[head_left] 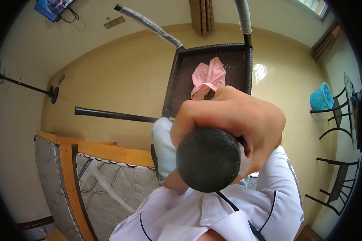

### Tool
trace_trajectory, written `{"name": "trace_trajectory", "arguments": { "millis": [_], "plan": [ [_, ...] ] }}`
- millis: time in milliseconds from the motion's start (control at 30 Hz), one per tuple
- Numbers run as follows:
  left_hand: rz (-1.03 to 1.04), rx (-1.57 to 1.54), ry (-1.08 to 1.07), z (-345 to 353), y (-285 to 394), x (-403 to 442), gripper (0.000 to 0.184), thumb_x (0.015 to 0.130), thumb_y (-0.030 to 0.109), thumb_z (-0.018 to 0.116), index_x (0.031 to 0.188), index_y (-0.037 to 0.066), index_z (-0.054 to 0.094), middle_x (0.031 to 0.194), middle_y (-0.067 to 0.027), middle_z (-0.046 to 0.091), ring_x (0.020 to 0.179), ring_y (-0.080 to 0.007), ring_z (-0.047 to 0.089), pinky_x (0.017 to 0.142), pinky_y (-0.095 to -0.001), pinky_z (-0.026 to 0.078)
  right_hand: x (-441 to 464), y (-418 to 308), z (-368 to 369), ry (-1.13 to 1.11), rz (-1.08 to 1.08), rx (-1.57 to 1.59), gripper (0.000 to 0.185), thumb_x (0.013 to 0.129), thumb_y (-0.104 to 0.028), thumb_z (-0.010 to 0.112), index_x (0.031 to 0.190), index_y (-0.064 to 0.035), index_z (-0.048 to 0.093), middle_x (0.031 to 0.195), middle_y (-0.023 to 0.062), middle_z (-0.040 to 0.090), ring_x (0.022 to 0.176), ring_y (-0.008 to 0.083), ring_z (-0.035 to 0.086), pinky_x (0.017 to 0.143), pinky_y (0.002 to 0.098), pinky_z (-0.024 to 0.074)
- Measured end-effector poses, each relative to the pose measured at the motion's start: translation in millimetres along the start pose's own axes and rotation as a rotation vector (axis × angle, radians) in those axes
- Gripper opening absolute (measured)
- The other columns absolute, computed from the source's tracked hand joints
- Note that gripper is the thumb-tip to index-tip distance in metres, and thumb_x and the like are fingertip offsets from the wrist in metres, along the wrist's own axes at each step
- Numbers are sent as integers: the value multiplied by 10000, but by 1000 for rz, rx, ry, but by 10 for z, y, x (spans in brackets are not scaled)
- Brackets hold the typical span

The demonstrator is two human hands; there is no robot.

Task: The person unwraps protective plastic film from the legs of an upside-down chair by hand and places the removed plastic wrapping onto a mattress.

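Observation:
A dark woven table (177, 76), or a similar piece of furniture, lies upside down before me with its legs sticking out. One leg rises toward the camera, and its round black end (208, 160) hides much of my grip. My right hand (255, 114) is wrapped around this leg, fingers curled. Against it, on the left side, my left hand (187, 116) is also closed around the leg, though partly hidden. Whitish plastic film (244, 161) shows beside the leg's end, under the right hand. A crumpled pink cloth (209, 76) lies on the table's underside, just beyond my hands.
Two far legs (149, 25) (243, 18) are wrapped in clear plastic; a bare black leg (114, 115) points left. A wooden bed frame (108, 152) with a mattress (120, 184) stands at my left. Chairs (338, 186) and a blue bin (321, 97) are right, a coat stand (28, 85) far left.

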State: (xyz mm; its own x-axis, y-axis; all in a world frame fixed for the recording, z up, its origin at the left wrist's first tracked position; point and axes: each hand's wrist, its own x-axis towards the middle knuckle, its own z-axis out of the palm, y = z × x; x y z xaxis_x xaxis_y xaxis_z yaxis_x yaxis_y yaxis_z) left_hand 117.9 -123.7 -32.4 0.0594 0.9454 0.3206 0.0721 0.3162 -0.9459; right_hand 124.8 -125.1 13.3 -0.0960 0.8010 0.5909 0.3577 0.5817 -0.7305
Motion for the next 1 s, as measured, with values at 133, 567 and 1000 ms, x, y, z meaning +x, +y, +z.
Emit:
{"name": "trace_trajectory", "arguments": {
  "millis": [133,567,1000],
  "plan": [
    [-19,61,46,26,18,-7,412,472,87,657,799,-51,448,677,-48,484,672,-113,496,650,-234,396,-30,-19,-31,2,60,13,490,565,-324,664,826,39,464,686,99,530,538,204,543,500,243,427],
    [-350,667,262,237,298,114,403,508,116,664,813,-30,444,677,-41,485,651,-98,498,597,-218,403,-80,31,-7,43,134,52,579,551,-364,664,893,55,459,782,122,540,626,212,555,558,255,431],
    [-1208,1581,478,665,521,313,396,543,144,670,826,-9,439,677,-34,486,631,-83,500,544,-202,409,-155,9,20,73,214,-1,352,516,-148,644,795,15,504,599,73,523,506,179,501,459,232,379]
  ]
}}
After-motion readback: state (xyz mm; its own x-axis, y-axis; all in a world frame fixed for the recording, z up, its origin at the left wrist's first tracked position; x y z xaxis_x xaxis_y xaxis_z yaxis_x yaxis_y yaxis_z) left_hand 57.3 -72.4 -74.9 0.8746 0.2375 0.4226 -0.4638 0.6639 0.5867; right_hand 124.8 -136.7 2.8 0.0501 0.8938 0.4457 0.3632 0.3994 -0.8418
